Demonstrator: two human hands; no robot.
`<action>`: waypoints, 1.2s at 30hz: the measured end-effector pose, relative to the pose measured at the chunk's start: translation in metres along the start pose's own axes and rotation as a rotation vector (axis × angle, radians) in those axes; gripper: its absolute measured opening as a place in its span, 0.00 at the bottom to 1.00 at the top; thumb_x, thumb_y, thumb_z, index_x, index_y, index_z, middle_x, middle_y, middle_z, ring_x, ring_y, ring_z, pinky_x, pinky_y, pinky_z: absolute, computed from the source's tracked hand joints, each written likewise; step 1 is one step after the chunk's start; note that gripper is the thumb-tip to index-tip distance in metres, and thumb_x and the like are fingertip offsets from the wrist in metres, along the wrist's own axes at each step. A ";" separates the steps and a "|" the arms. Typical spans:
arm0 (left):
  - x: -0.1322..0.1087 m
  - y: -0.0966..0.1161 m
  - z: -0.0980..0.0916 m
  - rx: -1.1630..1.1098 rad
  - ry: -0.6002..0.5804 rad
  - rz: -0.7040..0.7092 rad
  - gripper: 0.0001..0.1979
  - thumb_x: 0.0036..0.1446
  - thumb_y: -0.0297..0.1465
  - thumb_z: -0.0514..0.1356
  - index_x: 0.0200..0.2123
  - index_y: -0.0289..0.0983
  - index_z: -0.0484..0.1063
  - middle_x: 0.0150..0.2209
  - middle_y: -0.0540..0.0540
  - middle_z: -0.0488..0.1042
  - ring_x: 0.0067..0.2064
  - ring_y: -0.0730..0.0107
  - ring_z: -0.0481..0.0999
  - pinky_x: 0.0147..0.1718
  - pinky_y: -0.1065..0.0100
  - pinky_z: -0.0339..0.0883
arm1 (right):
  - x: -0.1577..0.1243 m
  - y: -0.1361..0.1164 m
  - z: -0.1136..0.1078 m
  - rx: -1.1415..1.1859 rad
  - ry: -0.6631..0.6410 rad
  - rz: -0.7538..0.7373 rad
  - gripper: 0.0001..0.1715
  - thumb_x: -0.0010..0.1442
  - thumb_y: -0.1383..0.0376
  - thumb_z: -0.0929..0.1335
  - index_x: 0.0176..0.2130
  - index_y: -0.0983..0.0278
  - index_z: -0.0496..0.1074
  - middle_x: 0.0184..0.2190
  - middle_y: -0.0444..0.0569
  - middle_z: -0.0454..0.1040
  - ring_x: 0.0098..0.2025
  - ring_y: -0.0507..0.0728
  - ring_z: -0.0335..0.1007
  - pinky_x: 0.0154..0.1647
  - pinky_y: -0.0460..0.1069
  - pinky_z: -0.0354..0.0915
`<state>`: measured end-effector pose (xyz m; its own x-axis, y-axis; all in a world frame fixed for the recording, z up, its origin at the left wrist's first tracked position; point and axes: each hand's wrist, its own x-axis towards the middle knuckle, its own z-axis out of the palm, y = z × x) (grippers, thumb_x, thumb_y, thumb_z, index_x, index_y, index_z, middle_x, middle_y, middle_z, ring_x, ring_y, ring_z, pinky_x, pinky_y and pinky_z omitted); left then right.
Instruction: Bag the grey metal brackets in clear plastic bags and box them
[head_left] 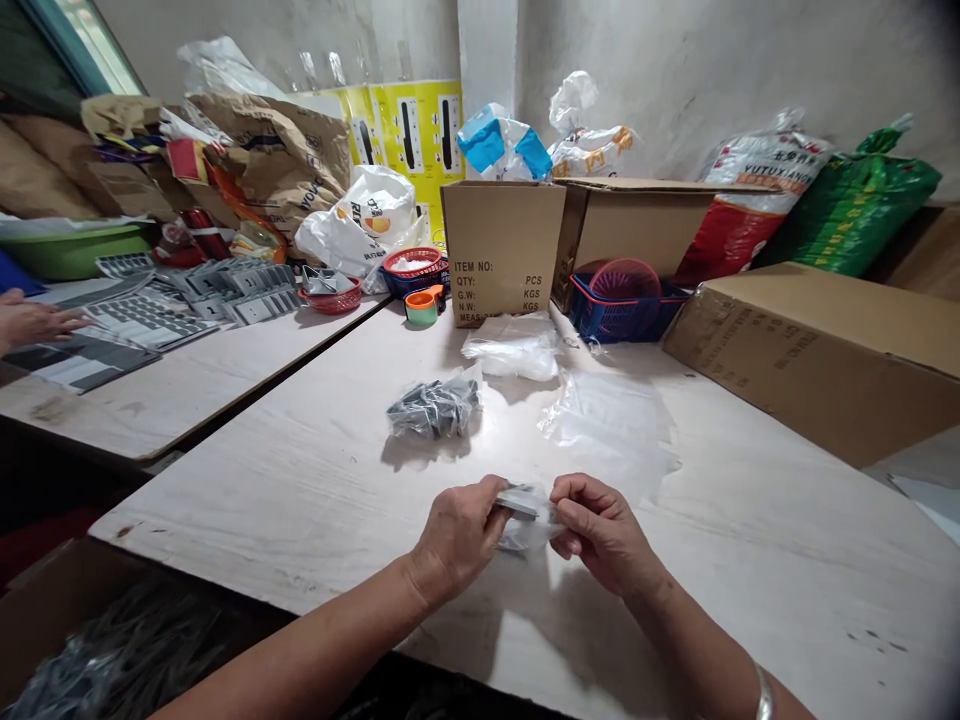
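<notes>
Nearest the lens, an open cardboard carton (67,640) holds a dark heap of plastic-wrapped parts at the lower left; above it the left forearm (300,655) reaches in over the table edge, and the right forearm (697,650), a metal bangle (763,695) on it, comes in from the other side; both angle toward the middle. The left hand (457,540) grips a flat grey piece (519,503) between thumb and fingers, while the right hand (604,530) pinches a clear plastic bag (531,530) against it; neither has let go. The step in hand looks like sleeving that piece in the bag, which calls for the bag's mouth to stay open; the fingers hide much, so how far in it sits is hard to say. Both hands are just above the pale wooden table (225,510); a bagged bundle of dark pieces (433,408) and loose clear film (607,425) lie beyond; a co-worker's hand (41,322) lies beside grey-and-white panels (150,320) on the neighbouring table.
</notes>
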<state>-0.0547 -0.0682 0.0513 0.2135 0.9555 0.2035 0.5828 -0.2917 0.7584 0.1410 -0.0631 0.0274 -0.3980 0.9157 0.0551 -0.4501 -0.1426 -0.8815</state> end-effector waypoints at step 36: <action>-0.030 -0.011 0.020 0.188 0.260 0.293 0.09 0.51 0.26 0.54 0.22 0.36 0.71 0.39 0.41 0.65 0.42 0.60 0.64 0.37 0.62 0.63 | -0.023 0.022 0.029 -1.660 -0.071 -0.678 0.16 0.64 0.73 0.57 0.48 0.63 0.65 0.35 0.50 0.67 0.34 0.53 0.63 0.31 0.48 0.61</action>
<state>-0.0515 -0.0949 0.0245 0.2009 0.8031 0.5609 0.6650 -0.5323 0.5239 0.1171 -0.0980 0.0208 -0.5543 0.6256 0.5490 0.6410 0.7416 -0.1980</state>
